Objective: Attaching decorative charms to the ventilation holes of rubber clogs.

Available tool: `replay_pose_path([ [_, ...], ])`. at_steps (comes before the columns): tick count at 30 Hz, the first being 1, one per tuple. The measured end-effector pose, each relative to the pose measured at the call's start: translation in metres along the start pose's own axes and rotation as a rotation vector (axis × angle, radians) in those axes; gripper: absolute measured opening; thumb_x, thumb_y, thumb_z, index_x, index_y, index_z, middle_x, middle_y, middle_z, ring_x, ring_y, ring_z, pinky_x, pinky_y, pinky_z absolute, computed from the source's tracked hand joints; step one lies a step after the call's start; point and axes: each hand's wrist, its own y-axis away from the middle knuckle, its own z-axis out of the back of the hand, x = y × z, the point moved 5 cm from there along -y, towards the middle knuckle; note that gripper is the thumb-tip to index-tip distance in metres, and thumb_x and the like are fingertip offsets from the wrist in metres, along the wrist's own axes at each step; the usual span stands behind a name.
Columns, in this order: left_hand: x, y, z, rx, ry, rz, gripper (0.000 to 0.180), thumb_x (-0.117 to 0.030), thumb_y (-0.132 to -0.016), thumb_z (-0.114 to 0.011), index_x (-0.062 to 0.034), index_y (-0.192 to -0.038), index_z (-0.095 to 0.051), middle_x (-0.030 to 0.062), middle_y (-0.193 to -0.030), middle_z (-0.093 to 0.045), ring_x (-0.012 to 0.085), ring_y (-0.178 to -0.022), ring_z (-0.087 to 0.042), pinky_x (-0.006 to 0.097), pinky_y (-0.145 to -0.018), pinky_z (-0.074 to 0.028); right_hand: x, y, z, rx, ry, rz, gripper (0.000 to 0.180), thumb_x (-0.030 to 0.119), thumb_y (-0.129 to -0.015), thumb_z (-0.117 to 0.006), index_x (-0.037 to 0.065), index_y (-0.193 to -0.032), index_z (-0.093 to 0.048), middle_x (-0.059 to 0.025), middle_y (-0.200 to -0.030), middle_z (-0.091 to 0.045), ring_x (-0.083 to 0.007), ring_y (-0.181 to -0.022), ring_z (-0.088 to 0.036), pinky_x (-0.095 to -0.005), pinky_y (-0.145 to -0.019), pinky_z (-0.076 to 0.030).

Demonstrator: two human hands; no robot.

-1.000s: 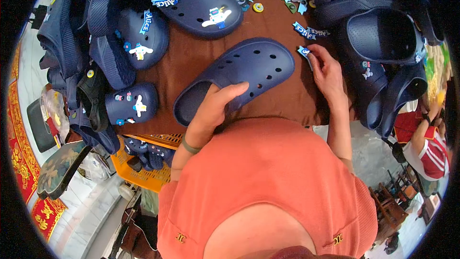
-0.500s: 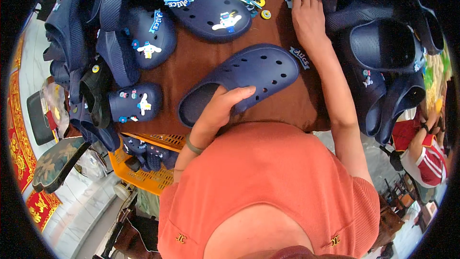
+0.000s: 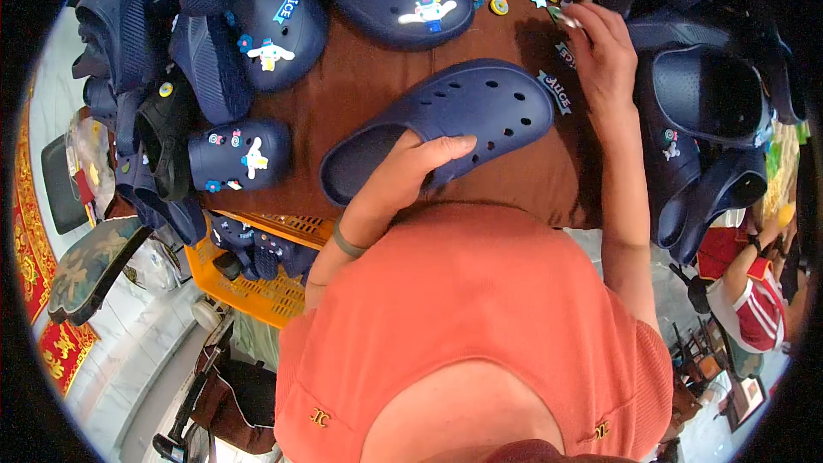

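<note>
Blue clog (image 3: 493, 111) lies mid-frame on the brown cloth (image 3: 377, 77), its top showing bare holes. Long axis runs slantwise: open heel lower left, rounded toe upper right.

Left hand (image 3: 403, 170) is the nearer one, already on it: thumb flat over the shoe's lower edge, other fingers mostly hidden by shoe and palm, so the grip underneath is unseen; looks like a firm hold.

Right hand (image 3: 609, 58) is well apart from the holes, above and right of the toe. Thumb and fingertips nearly together at a small pale-and-green piece (image 3: 557, 13); blurred, cannot tell whether pinched or only touched. From those fingers the clog lies down and left, toe end nearest.

Between them: one ribbon badge (image 3: 555, 92) just beside the toe, another (image 3: 567, 56) partly under the right hand.
</note>
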Motion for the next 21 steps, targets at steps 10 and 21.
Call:
replay_pose_path([
  [10, -0.001, -0.004, -0.001, 0.045, -0.024, 0.02, 0.043, -0.016, -0.083, -0.064, -0.0001, -0.122, -0.057, 0.0066, -0.115, -0.062, 0.0162, -0.105, -0.057, 0.03, -0.092, -0.045, 0.048, 0.053, 0.016, 0.085, -0.512, 0.056, 0.026, -0.012, -0.067, -0.069, 0.0, -0.089, -0.065, -0.0131, -0.095, -0.067, -0.0306, -0.094, -0.066, -0.0371, -0.082, -0.053],
  [21, 0.0, -0.005, -0.003, 0.126, 0.027, -0.024, 0.045, -0.012, -0.083, -0.06, 0.0006, -0.126, -0.054, 0.0071, -0.121, -0.059, 0.0165, -0.11, -0.055, 0.031, -0.097, -0.042, 0.061, 0.046, 0.025, 0.367, -0.25, 0.266, 0.025, 0.006, -0.074, -0.073, 0.009, -0.098, -0.067, -0.0035, -0.106, -0.067, -0.0198, -0.103, -0.063, -0.0488, -0.101, -0.038],
])
